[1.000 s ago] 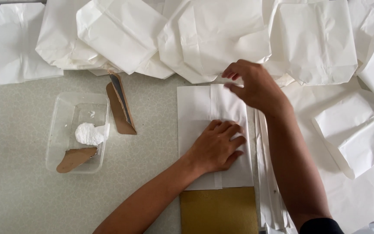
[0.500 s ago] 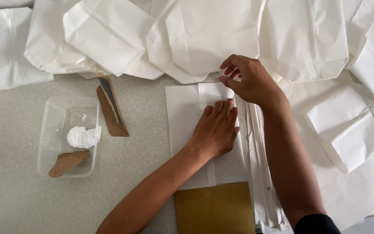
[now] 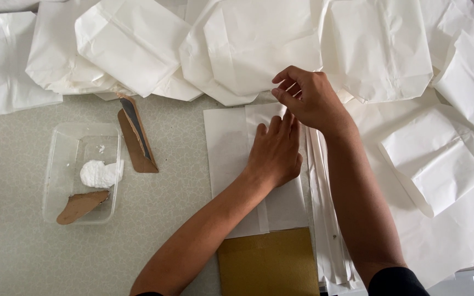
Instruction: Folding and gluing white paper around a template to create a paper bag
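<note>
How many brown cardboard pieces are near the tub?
2: one scrap lies inside the clear tub; another strip lies just right of it. None seem hidden.

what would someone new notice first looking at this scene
Two bare hands meet at the centre: the left hand presses flat on a folded white paper sheet, while the right hand pinches its top edge. Finished white paper bags heap along the far side. At left, a clear plastic tub holds white paste and a cardboard scraper.
</note>
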